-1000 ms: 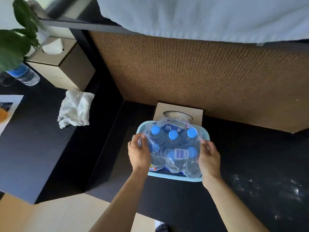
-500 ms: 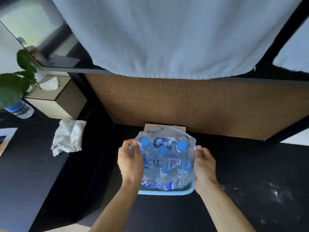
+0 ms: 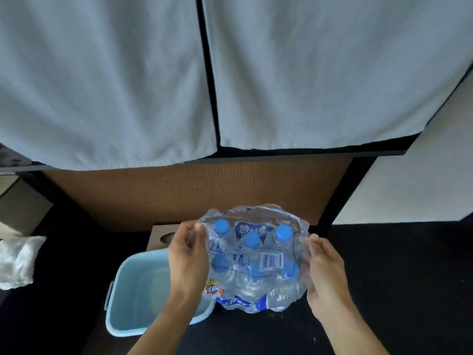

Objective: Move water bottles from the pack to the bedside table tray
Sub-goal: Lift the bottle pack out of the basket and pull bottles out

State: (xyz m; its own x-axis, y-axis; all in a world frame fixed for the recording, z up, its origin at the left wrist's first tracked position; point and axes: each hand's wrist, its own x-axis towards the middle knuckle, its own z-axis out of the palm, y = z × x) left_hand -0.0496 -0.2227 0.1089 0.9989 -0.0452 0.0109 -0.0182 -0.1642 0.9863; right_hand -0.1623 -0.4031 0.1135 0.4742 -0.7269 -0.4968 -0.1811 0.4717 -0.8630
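Holds the pack [image 3: 256,262] up with both hands, just to the right of the blue tray [image 3: 133,290] and over the dark table [image 3: 396,278]. Pinches the top left corner of the clear wrap with the left hand [image 3: 188,262], thumb and fingers shut on the plastic. Presses the right hand [image 3: 325,272] against the right side, fingers curled on the wrap, a bit blurred. Grips from two sides probably because the pack is soft, heavy and floppy, and would sag or tip with one hand. Keeps the pack upright, so the three blue caps [image 3: 252,239] point up and are easy to reach. Cannot tell if the bottom touches the table or hangs just above it. Looks like getting ready to tear the wrap open at that pinched corner, so single bottles can come out. Leaves the tray bare inside, with no bottle in it yet, so most of the job is not done. Sits close to the tray, most likely to make each trip short. Shows a black and white barcode [image 3: 271,261] on the front of the wrap. Shows blue writing near the caps and a red and yellow mark low on the left, both too crumpled to read. Shows a brown box [image 3: 160,238] with a round hole behind the tray, and two white towels [image 3: 102,85] hanging above.
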